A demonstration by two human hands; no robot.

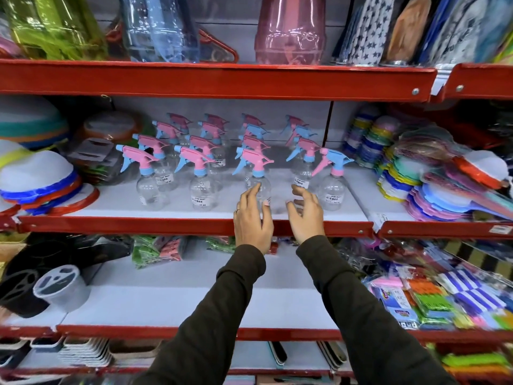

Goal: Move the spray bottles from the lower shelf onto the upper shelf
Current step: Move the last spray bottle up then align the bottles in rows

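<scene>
Several clear spray bottles with pink and blue trigger heads stand in rows on the upper shelf point(166, 222). The front row includes a bottle point(151, 187) at the left, one point(202, 187) beside it, and one point(333, 187) at the right. My left hand point(252, 215) rests with spread fingers against the front of a middle bottle point(256, 165), not wrapped around it. My right hand point(305, 212) is open with curled fingers, just in front of another bottle point(304, 173), holding nothing. The lower shelf point(194, 301) below my arms shows no spray bottle.
Stacked plastic lids and bowls point(39, 176) crowd the upper shelf's left. Colourful stacked plates and strainers point(433, 184) fill its right. Large jugs point(290, 29) stand on the top shelf. On the lower shelf, a grey cup point(61, 287) sits left and packaged goods point(433, 298) right.
</scene>
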